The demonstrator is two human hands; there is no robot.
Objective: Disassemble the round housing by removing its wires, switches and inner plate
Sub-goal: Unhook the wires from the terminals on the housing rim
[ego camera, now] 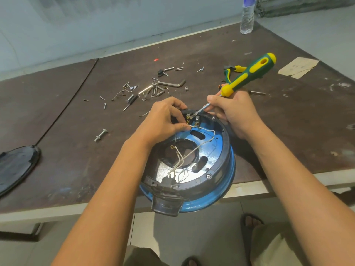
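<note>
The round housing [226, 162], blue outside with a black rim, lies open side up at the table's near edge. Inside is a shiny blue inner plate [209, 148] with a central hole and white wires [194, 150] running to a black switch [169, 181] at the near rim. My left hand [165, 121] pinches a white wire end at the terminals on the far rim. My right hand [234, 114] grips the metal shaft of a green and yellow screwdriver [247, 75]. The screwdriver's tip rests at those terminals [192, 118].
Loose screws, hex keys [159, 89] and a bolt [100, 135] are scattered across the brown table [67, 169] beyond the housing. Yellow-handled pliers [233, 71] lie behind the screwdriver. A black round cover [17, 167] sits at the left; a water bottle [247, 16] stands far right.
</note>
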